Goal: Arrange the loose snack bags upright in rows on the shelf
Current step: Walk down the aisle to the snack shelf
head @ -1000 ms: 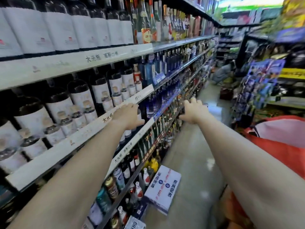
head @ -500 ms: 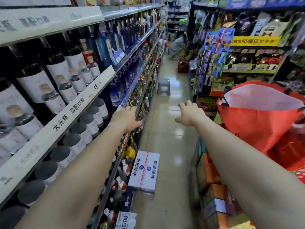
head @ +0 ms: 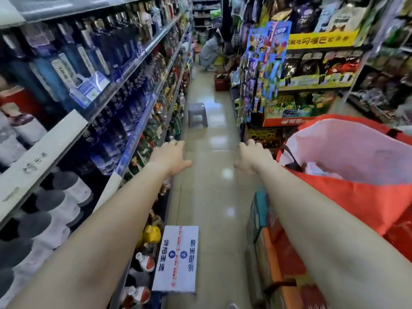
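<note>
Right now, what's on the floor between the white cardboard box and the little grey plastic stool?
Nothing. The head view shows only bare, shiny beige floor tiles between the white cardboard box and the grey plastic stool.

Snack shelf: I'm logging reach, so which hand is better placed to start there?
Right, probably. The right hand is empty and on the snack shelf side, by the red bag; the left hand, also empty, is beside the bottles.

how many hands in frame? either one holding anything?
2. Left hand hovers by the bottle shelf edge; right hand is beside the red bag. Neither visibly holds anything, though the fingertips are partly hidden.
</note>
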Demonstrator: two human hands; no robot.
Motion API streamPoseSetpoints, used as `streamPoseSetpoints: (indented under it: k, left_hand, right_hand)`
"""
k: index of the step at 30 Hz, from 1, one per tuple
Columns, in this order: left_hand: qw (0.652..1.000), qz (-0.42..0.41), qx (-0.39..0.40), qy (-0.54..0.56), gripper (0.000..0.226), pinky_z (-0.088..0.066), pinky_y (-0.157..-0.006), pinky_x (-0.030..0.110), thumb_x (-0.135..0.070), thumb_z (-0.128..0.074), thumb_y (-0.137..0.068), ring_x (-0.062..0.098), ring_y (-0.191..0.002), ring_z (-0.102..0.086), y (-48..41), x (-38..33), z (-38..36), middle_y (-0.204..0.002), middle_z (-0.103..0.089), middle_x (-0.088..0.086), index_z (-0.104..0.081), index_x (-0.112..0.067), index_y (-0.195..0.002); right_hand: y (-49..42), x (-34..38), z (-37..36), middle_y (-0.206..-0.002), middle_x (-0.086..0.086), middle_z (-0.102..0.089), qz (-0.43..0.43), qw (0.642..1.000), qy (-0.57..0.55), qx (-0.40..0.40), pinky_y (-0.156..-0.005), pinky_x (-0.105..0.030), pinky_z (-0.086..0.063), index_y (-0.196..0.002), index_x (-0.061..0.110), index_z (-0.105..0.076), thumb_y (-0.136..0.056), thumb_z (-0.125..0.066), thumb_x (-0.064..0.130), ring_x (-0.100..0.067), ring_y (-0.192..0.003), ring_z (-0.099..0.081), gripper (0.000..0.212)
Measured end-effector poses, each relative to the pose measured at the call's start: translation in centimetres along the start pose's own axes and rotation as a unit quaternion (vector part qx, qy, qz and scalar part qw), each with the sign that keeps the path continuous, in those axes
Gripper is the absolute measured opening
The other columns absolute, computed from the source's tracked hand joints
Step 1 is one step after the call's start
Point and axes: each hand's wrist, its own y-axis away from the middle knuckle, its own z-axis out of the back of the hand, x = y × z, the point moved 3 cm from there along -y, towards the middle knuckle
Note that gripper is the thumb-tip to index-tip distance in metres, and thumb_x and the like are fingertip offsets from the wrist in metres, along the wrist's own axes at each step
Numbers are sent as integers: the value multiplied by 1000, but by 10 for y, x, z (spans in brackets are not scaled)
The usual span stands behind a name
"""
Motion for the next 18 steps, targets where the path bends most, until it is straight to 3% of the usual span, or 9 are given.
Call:
streamPoseSetpoints:
  k: [5,10,18]
  left_hand:
    - [1000,6,10,22,71,-51,-90,49,-61,-50,-81,30,-123,-50,-87,-8,7,-139,-48,6,-41,-22,-139]
    - [999,26,26,10,74,-50,-92,47,-61,-53,-84,30,-127,-47,-164,2,10,-142,-46,8,-38,-21,-143]
    - [999,17,21,19,73,-48,-94,49,-57,-54,-84,31,-129,-45,-317,34,5,-143,-45,7,-38,-18,-144]
  right_hand:
    - [-85,-18,28,-141,-14,-38,8,1000,-8,-2,-95,-49,-40,-138,18,-42,-87,-60,44,-37,-130,-39,60]
    - [-157,-27,42,-136,-13,-41,10,1000,-17,3,-92,-48,-40,-133,19,-44,-85,-59,44,-36,-127,-41,56]
    - [-311,-26,59,-142,-14,-39,4,1000,21,6,-98,-50,-42,-143,17,-39,-88,-59,47,-37,-130,-39,66]
